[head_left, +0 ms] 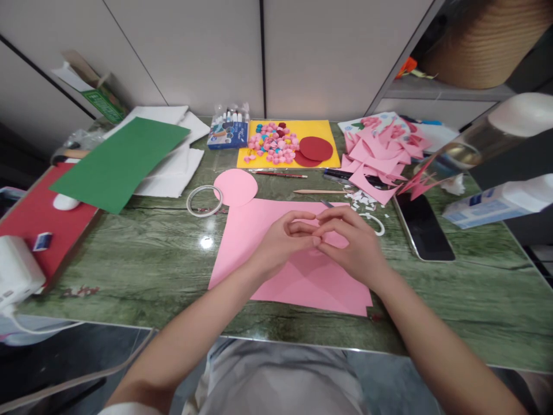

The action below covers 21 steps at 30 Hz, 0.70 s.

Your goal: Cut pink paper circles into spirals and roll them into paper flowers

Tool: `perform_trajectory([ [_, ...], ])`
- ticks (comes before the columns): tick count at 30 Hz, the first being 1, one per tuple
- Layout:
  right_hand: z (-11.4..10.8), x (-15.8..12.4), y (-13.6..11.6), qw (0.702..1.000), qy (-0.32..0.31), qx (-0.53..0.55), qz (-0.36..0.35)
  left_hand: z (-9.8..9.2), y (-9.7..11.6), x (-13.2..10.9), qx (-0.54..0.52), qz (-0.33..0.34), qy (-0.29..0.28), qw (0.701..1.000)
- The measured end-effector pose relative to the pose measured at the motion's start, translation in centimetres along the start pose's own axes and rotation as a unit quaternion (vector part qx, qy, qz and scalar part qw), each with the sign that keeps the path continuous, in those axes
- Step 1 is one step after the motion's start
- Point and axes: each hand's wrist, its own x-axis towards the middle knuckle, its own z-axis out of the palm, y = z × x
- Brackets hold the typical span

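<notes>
My left hand (285,239) and my right hand (352,239) meet fingertip to fingertip above a large pink sheet (259,230). The fingers of both are pinched together, and whatever lies between them is too small or hidden to make out. Part of a dark pointed tool (327,203) shows just behind my right fingers. A pink paper circle (237,187) overlaps the sheet's back left corner, beside a roll of tape (204,201). White paper bits (363,201) and a white ring (377,225) lie right of my right hand.
Behind are a yellow sheet (317,128) with small pink pieces and red circles (316,148), and a marker box (228,132). Pink scraps (375,153), a phone (425,227) and a white bottle (496,202) stand or lie right. Green paper (123,161) and a white charger (19,268) are left.
</notes>
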Motion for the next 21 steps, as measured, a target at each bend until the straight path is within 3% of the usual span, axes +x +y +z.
perform_trajectory([
  [7,0.1,-0.1,0.1,1.000,-0.002,-0.030,-0.007,-0.1,-0.2,0.1,0.046,-0.002,0.003,0.999],
  [13,-0.2,0.0,0.0,1.000,-0.010,0.013,0.009,0.0,0.4,0.1,0.005,-0.008,0.018,1.000],
  [18,-0.7,0.1,-0.1,0.996,-0.052,0.066,0.006,-0.4,1.2,-0.1,0.009,-0.063,-0.018,0.998],
  [21,-0.7,0.1,0.0,0.992,-0.098,0.084,-0.008,-0.6,1.3,0.0,0.025,-0.063,-0.046,0.997],
])
